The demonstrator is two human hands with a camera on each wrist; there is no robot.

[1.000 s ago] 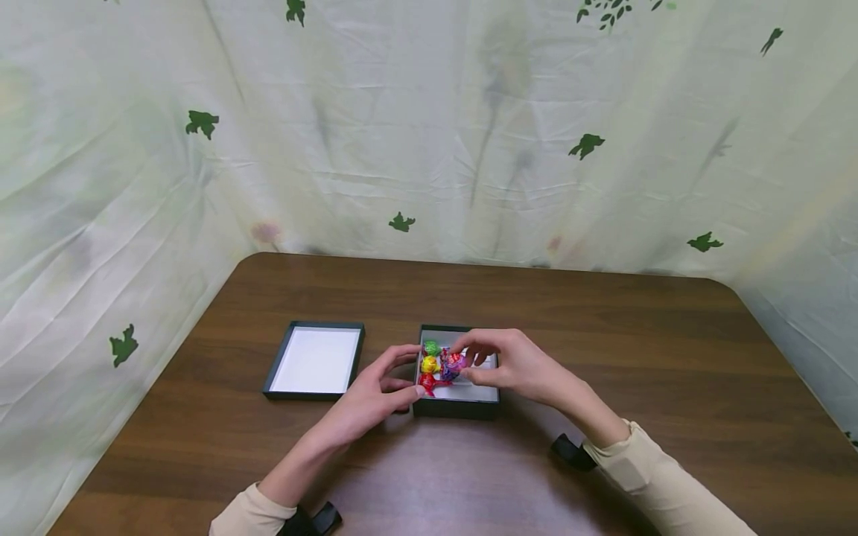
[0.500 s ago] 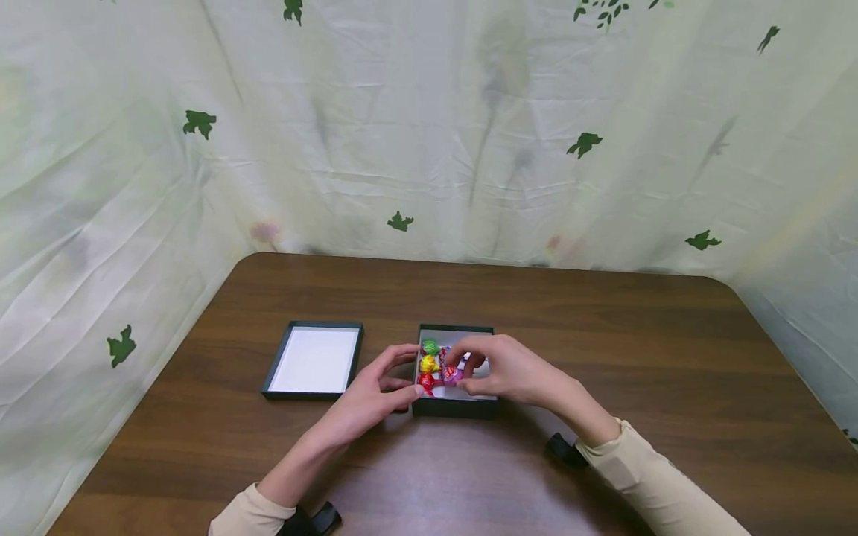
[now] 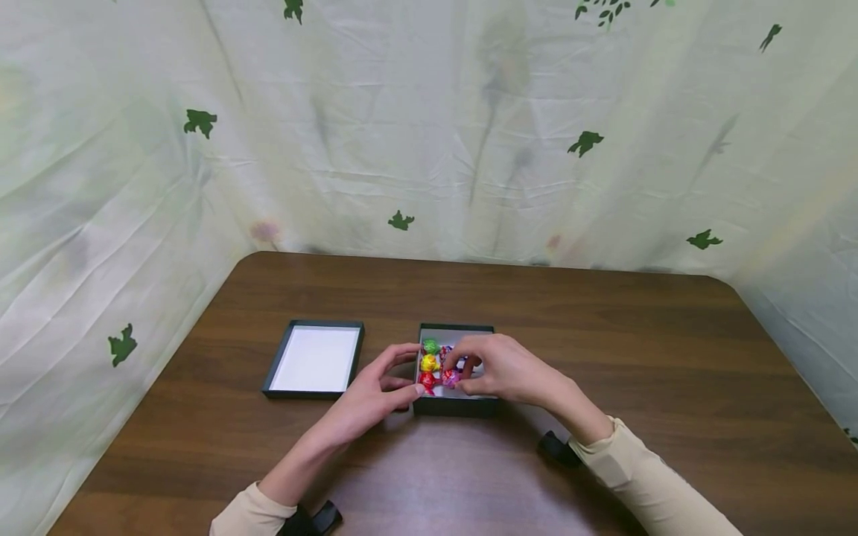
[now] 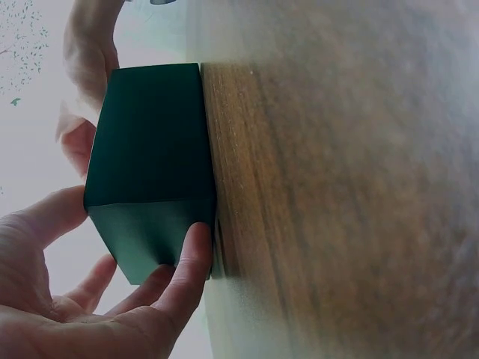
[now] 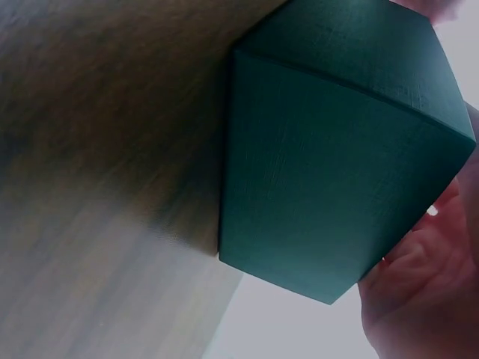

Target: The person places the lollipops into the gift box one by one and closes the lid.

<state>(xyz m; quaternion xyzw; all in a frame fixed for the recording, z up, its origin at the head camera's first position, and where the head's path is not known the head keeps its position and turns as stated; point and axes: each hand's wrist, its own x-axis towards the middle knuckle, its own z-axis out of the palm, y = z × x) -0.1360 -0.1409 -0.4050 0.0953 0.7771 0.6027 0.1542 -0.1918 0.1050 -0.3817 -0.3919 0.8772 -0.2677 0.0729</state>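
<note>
A dark green box [image 3: 456,407] with a pale inside stands on the table, holding several brightly wrapped candies. Along its left wall lie a green candy [image 3: 430,347], a yellow candy [image 3: 428,363] and a red candy [image 3: 427,380]. My left hand [image 3: 367,398] rests against that wall, thumb at the near corner and fingers spread along the side, as the left wrist view also shows on the box [image 4: 153,134]. Reaching in from the right, my right hand [image 3: 512,368] pinches a pink-purple candy [image 3: 450,377] beside the red one. Its fingers partly hide the box's right half.
Left of the box lies the open lid [image 3: 315,359], white inside with a dark rim. Both sit on a brown wooden table [image 3: 570,313]. A pale curtain [image 3: 456,134] with green leaf-like shapes hangs behind the table's far edge.
My right hand has moved slightly left and toward me, bringing the pink-purple candy down beside the red one. The left hand has stayed against the box.
</note>
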